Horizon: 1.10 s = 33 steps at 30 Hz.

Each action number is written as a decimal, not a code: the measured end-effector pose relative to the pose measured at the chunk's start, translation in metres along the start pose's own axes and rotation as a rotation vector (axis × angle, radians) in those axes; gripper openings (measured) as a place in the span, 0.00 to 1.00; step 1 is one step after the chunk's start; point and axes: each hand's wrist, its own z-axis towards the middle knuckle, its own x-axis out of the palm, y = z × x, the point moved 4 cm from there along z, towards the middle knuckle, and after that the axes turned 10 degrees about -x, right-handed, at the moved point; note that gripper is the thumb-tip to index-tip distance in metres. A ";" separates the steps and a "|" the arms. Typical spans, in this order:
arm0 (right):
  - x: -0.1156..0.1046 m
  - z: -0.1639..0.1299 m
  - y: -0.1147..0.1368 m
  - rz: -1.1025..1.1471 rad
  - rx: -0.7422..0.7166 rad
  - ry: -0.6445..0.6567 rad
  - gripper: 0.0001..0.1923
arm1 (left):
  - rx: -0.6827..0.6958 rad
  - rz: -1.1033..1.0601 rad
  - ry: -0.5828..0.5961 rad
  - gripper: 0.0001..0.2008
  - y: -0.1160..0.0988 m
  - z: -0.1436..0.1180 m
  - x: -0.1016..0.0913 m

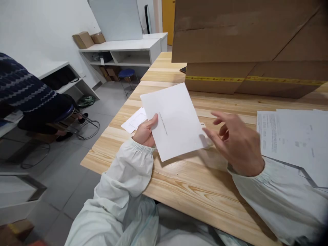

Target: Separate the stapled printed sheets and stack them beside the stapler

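Head view: seated person in pale long sleeves at a light pine wooden tabletop [179,184], both hands forward.
Item held: flat white rectangular paper envelope or sheet [176,119] with one thin line of print, lifted clear of the tabletop and tilted, its printed face toward the camera, probably so it can be read or checked.
Left hand [146,131]: closed on the envelope's left edge, thumb pressed on the front face, fingers hidden behind; this pinch alone carries it.
Right hand [234,143]: open and loosely curled, fingertips at the envelope's lower right corner; touching or just short of it cannot be told because of blur.
Beside left hand: small white card with a printed window outline [134,120], lying flat on the tabletop, partly behind the envelope.
Right of hands: loose stack of printed white paper sheets [292,140], flat near the right edge, within reach.
Behind: large brown cardboard box with yellow tape [251,44], standing on the tabletop beyond the envelope.
Far left: another person's dark patterned sleeve [20,85], well apart.
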 end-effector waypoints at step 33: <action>0.105 0.040 0.026 0.773 0.011 0.451 0.18 | -0.026 0.064 0.098 0.42 0.008 -0.004 0.011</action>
